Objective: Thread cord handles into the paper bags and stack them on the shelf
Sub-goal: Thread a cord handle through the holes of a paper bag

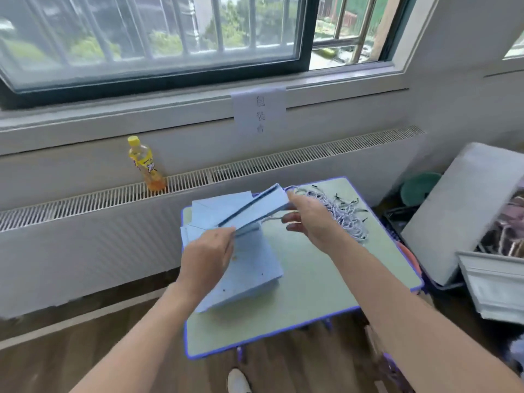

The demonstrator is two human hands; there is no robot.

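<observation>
From my head camera I look down on a small pale green table with a purple-blue rim (pixel 326 302), standing on a wooden plank floor (pixel 85 350) in front of a long white radiator cover with a slotted grille (pixel 99 199) under a barred window (pixel 153 38).

My left hand (pixel 205 258) pinches the near end of a flat, folded light blue paper bag (pixel 256 208), thumb on top and fingers curled under it. The bag is held tilted above the table, its far end raised toward the back edge. My right hand (pixel 309 215) is at that far end, fingers curled around the bag's edge, and a thin white cord handle (pixel 270 219) runs from under the bag toward those fingers; whether the fingers actually clamp the cord is blurred, so I cannot tell.

Beneath the lifted bag lies a pile of more flat light blue paper bags (pixel 249 273), spread over the table's left half from the back-left corner toward the front edge. A tangled heap of white cords with black tips (pixel 340 211) sits at the back-right corner.

A yellow-capped plastic drink bottle (pixel 146 165) stands upright on the radiator grille, well apart from the table. A white paper sign with handwritten characters (pixel 259 110) hangs from the sill. To the right of the table is a grey open storage box (pixel 487 282).
</observation>
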